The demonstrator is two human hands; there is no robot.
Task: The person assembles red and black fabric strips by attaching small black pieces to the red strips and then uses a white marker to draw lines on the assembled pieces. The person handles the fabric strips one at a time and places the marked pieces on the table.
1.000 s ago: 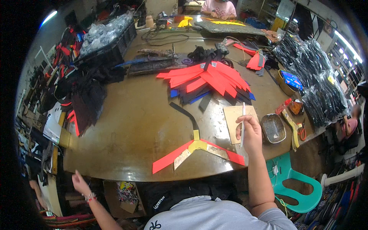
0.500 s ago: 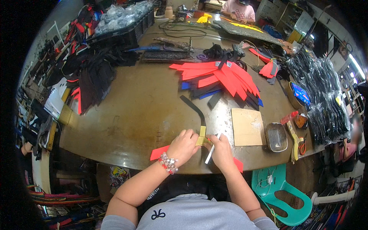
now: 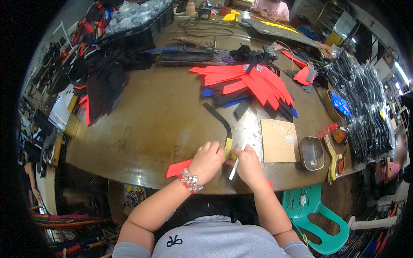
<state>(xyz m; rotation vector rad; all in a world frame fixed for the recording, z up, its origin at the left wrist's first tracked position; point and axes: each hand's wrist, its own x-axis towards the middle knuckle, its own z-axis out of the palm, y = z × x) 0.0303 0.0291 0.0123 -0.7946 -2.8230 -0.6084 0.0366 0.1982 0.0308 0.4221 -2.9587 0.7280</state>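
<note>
My left hand [image 3: 207, 160], with a beaded bracelet at the wrist, is closed at the near edge of the table, its fingertips pinching a folded yellow piece [image 3: 229, 145]. A black strip [image 3: 219, 118] runs up and away from that piece. Close beside it, my right hand [image 3: 250, 167] is closed around a slim white stick [image 3: 238, 163], pen-like, slanting down to the left; its fingertips are also at the yellow piece. A red strip [image 3: 178, 168] lies under my left hand, and a bit of red shows by my right wrist. What lies between the fingertips is partly hidden.
Beyond my hands is a fanned pile of red, black and blue strips [image 3: 254, 86]. At right are a tan board [image 3: 279, 142], a dish [image 3: 312, 154], orange scissors [image 3: 340, 164] and plastic-wrapped black bundles [image 3: 365, 94]. Black strips [image 3: 103, 86] heap at left. A person [image 3: 271, 10] sits at the far end.
My hands have shifted slightly upward at the yellow piece, and the red by my right wrist is more covered. The white stick stays in my right hand. The view has moved slightly.
</note>
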